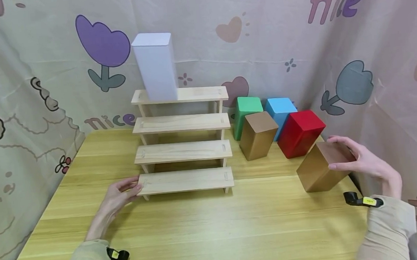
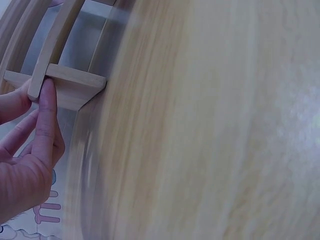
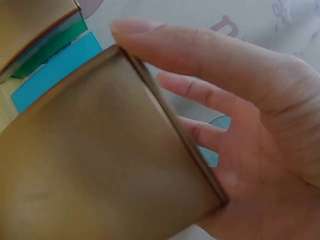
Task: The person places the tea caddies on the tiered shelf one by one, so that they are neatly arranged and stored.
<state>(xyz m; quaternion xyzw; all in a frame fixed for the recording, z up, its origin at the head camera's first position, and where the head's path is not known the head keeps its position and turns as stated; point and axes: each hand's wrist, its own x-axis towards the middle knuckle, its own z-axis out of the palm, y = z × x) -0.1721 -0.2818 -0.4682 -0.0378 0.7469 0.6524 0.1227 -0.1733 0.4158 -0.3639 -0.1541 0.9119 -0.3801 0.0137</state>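
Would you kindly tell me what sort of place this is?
Probably a makeshift tabletop recording corner: a printed cloth backdrop hangs behind a wood-grain table, and the person wears black wrist cameras.

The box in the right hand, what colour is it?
The box is golden brown; the head view shows it best.

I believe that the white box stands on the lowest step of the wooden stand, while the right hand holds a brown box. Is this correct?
The step is wrong: the head view shows the white box on the top step of the wooden stand. The right hand does hold a brown box.
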